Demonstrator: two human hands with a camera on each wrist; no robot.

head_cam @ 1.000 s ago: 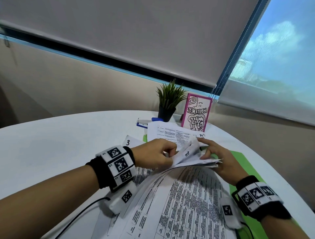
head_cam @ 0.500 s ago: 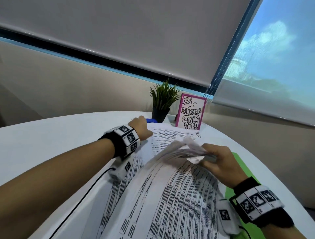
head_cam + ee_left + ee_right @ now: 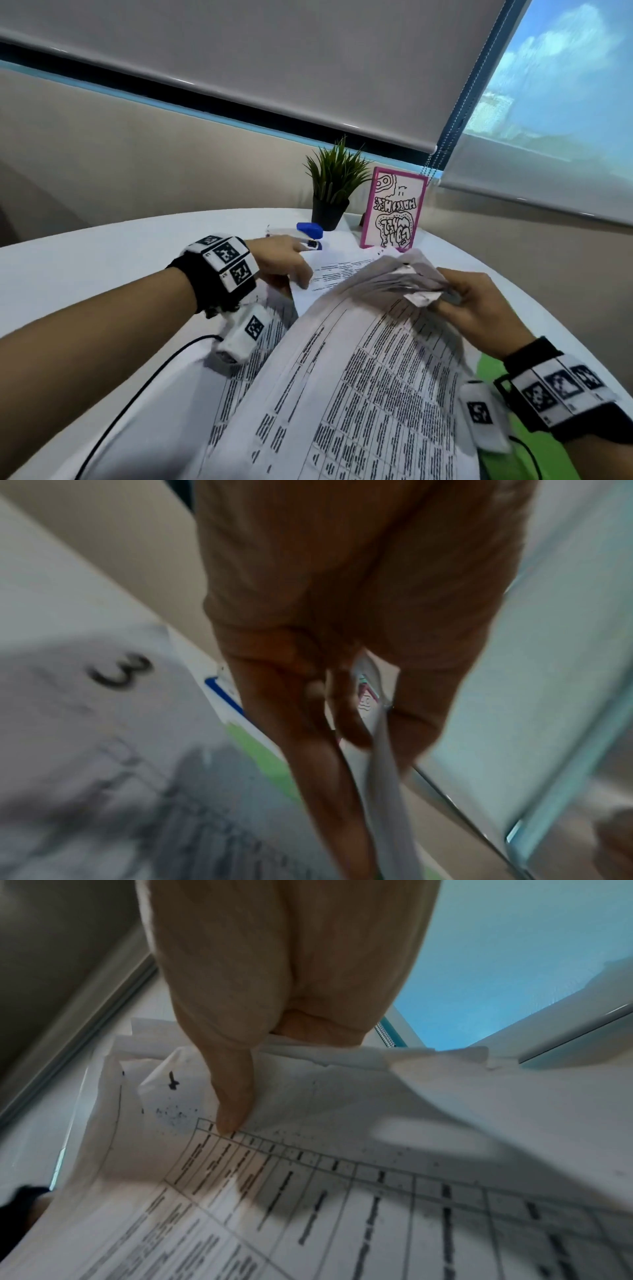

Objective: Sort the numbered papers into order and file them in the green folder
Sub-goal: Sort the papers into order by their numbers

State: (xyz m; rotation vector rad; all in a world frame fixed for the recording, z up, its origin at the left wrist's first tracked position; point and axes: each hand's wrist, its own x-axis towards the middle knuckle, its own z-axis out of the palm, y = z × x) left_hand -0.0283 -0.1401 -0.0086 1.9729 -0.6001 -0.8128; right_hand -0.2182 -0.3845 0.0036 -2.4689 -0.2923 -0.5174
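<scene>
Pinched between thumb and fingers, the right hand point(image 3: 479, 308) holds the stack point(image 3: 342, 377) by its far corner, sheets fanning back toward the person. Left hand point(image 3: 281, 263) holds one sheet point(image 3: 329, 274) at its near edge, just left of the stack, toward the plant point(image 3: 334, 181). The folder point(image 3: 493, 371) shows green under the stack's right side, nearer the right hand; filing looks some way off.

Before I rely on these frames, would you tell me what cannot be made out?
- Green folder: head view, mostly hidden beneath the stack of papers.
- Sheet numbers: bent corners in right hand unreadable.
- Left hand: left wrist view motion-blurred; grip on the single sheet unclear.
</scene>
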